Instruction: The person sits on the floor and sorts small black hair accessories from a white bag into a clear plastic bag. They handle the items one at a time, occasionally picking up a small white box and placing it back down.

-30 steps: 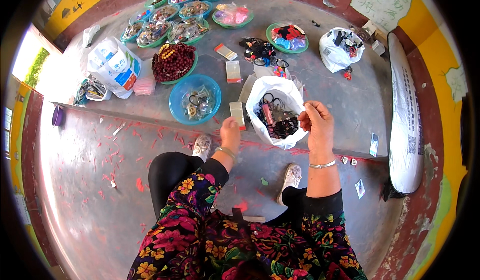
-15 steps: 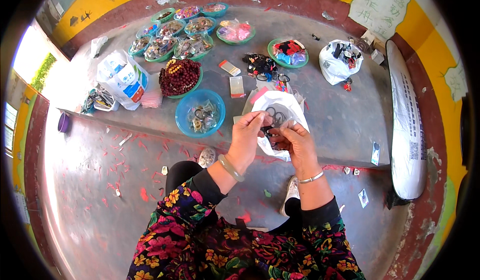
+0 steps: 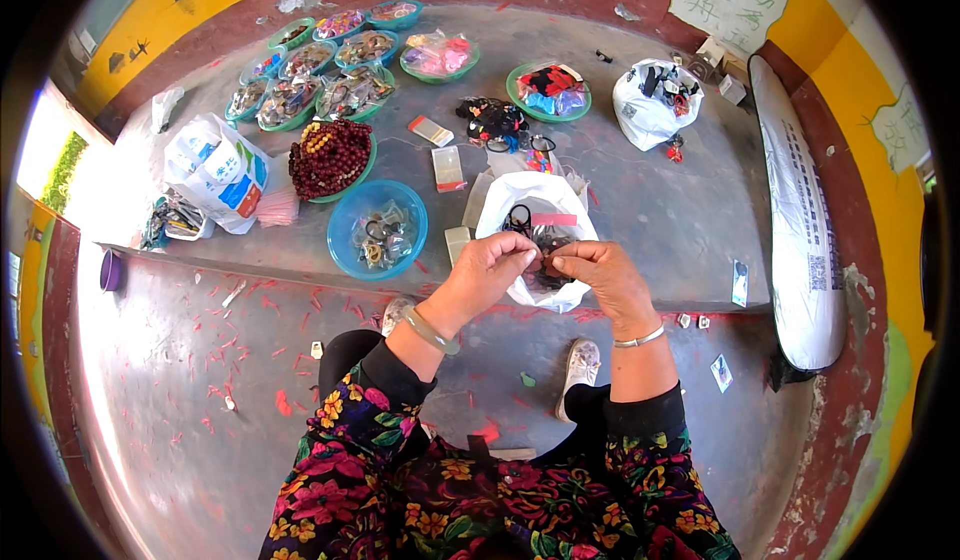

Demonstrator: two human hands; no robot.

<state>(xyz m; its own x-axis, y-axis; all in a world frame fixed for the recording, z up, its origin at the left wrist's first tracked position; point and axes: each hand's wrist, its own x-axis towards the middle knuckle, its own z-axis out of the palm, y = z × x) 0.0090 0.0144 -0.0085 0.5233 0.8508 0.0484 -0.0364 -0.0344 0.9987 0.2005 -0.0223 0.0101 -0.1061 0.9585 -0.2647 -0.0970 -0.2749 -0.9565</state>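
Observation:
Both of my hands are together over a white plastic bag (image 3: pixel 508 200) that stands with its mouth spread, black hair ties (image 3: pixel 518 220) showing inside. My left hand (image 3: pixel 482 275) pinches the near edge of what looks like a small clear plastic packet (image 3: pixel 552 235). Thumb and fingers of my right hand (image 3: pixel 606 276) are closed at the packet's other side. A pink strip (image 3: pixel 553 220) shows just beyond my fingertips; whether it belongs to the packet, I cannot tell. My fingers hide part of the bag's contents.
Left of the bag sits a blue bowl (image 3: pixel 338 235) of small packets, beside dark red beads (image 3: pixel 330 165). Several filled bowls (image 3: pixel 352 115) stand farther back. Black hair ties (image 3: pixel 492 120) lie beyond the bag; another white bag (image 3: pixel 640 120) stands right. Red scraps litter the floor below the ledge.
My hands have come closer together and slightly lower over the bag. The pink strip now shows in front of the bag's mouth, and the whole view has shifted a little.

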